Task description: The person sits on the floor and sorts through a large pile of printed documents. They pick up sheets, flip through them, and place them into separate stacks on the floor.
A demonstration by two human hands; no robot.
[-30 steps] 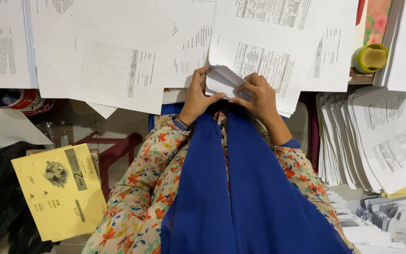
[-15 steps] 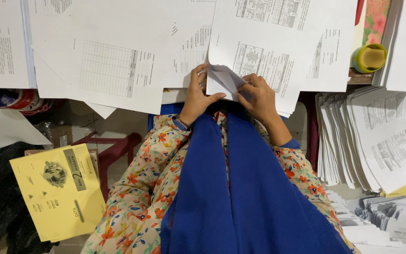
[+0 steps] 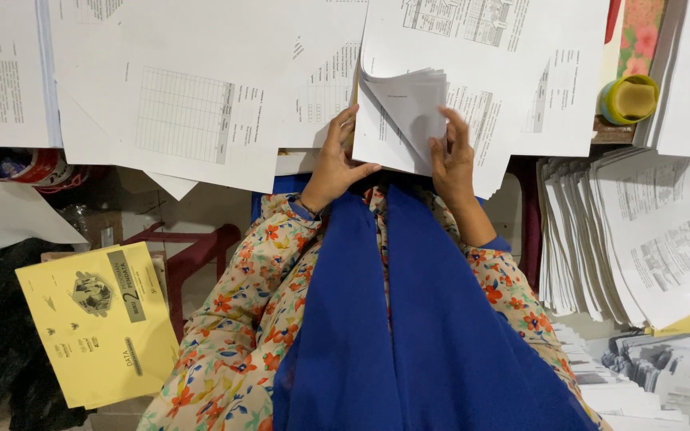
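We hold a small sheaf of white sheets (image 3: 405,120) at the table's near edge: our left hand (image 3: 335,160) braces its side, fingers curled against it, while our right hand (image 3: 453,156) pinches the fanned corner. Printed pages (image 3: 201,104) crowd around; a fanned paper stack (image 3: 632,231) hems the right.

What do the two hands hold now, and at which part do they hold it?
A bundle of printed sheets. The right hand grips its near right edge, with the fingers over the top sheet. The left hand rests at its near left edge.
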